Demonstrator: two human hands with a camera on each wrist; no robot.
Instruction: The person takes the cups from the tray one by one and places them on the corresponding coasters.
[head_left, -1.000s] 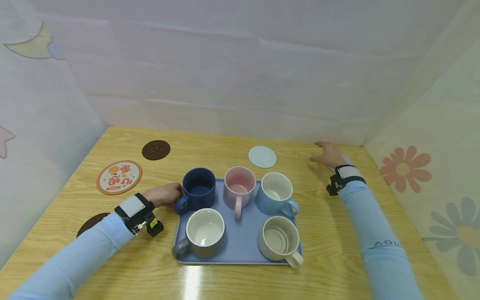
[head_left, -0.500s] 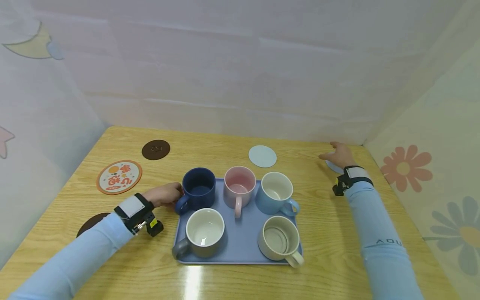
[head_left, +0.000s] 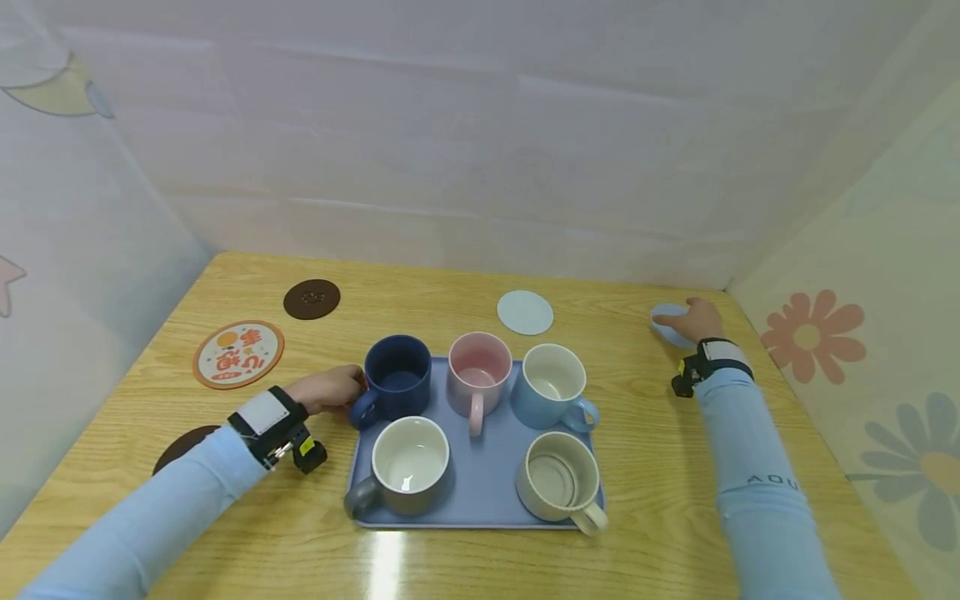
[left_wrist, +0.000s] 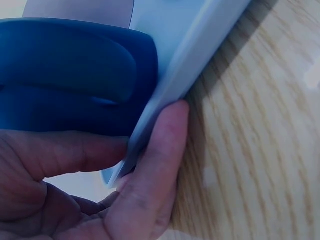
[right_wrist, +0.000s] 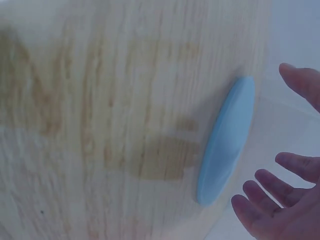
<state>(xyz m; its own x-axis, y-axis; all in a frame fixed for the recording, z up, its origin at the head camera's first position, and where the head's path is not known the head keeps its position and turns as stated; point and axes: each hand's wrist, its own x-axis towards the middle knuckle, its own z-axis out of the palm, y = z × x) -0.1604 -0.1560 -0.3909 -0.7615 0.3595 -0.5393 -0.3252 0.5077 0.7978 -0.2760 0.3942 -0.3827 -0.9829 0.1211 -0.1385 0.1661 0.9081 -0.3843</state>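
Observation:
At the left rim of the blue-grey tray, my left hand pinches the edge between thumb and fingers, beside the navy mug. The left wrist view has the thumb over the rim and the fingers under it. A pink mug, a light-blue mug, a grey-and-white mug and a cream mug also stand on the tray. At the back right, my right hand hovers with spread, holding-free fingers over a pale blue coaster, partly covering it in the head view.
A pale round coaster lies behind the tray. On the left are a dark brown coaster, an orange-rimmed printed coaster and another dark disc partly under the left sleeve. Printed cloth walls border the wooden table.
My right hand has moved right, then slightly nearer to me, ending over the pale blue coaster. The left hand, tray and mugs have stayed put.

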